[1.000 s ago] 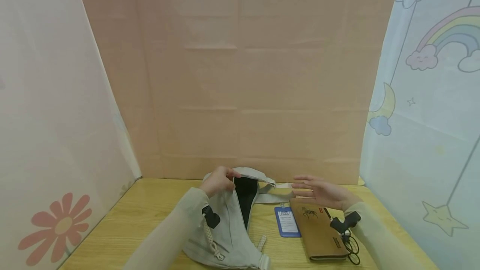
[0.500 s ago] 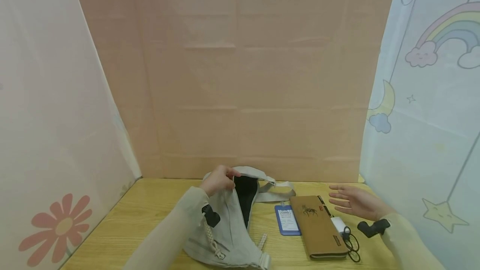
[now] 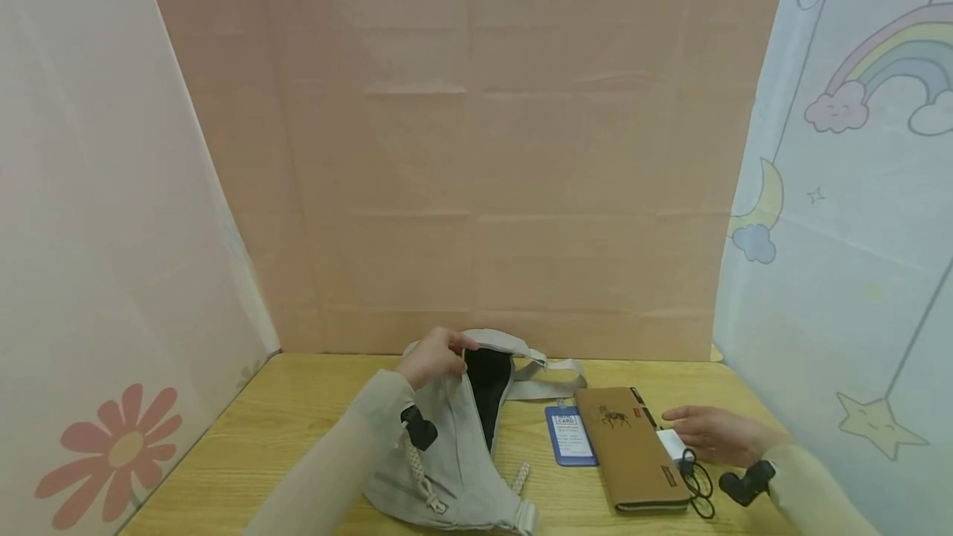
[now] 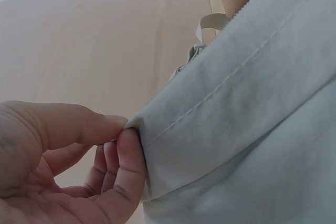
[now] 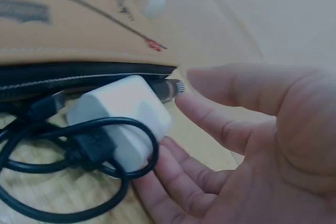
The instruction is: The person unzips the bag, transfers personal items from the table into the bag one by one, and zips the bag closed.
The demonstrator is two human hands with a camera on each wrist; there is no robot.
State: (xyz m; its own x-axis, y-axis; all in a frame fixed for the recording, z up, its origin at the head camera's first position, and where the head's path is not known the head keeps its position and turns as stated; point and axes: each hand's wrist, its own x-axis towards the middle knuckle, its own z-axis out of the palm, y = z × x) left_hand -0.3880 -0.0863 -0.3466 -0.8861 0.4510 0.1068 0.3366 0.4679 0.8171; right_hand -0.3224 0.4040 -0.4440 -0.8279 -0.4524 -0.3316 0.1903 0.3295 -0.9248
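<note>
My left hand [image 3: 435,358] pinches the edge of a grey bag [image 3: 447,453] between thumb and fingers; the bag's dark opening shows beside it. In the left wrist view the left hand [image 4: 79,161] holds a fold of the bag's cloth [image 4: 226,98]. On the right, my right hand [image 3: 722,434] is beside a white charger [image 3: 672,443]. The right wrist view shows the right hand [image 5: 236,140] with fingers spread around the far side of the charger [image 5: 123,114], its black cable [image 5: 79,216] looped in front. Whether the lower fingertips touch the charger is unclear.
A brown notebook [image 3: 633,457] lies between the bag and charger, with a dark pen [image 3: 646,412] along its right edge. A blue-framed card [image 3: 572,437] lies left of the notebook. The bag's strap [image 3: 539,390] reaches toward it. Printed cloth walls stand around the wooden table [image 3: 246,420].
My right hand has moved from above the notebook and strap to the right, then down beside the charger, which has come into view. The left hand keeps its pinch on the bag.
</note>
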